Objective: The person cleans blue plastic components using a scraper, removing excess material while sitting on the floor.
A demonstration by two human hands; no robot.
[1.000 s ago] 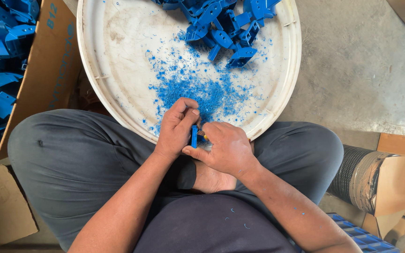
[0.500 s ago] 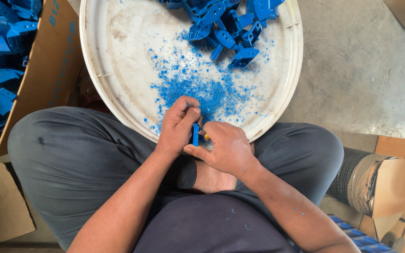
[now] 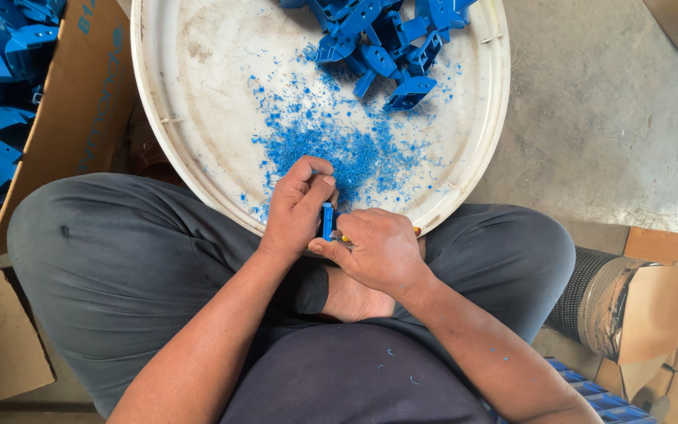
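I see both hands barely moved since a second ago: left hand (image 3: 296, 208) pinching the small blue plastic part (image 3: 327, 221) over the white tub's (image 3: 464, 188) near rim, right hand (image 3: 374, 250) closed on a yellow-handled tool (image 3: 344, 236), trimming ongoing.

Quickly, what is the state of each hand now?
Left hand: closed on the small blue plastic part.
Right hand: closed, touching the same part; whatever else it grips is mostly hidden.
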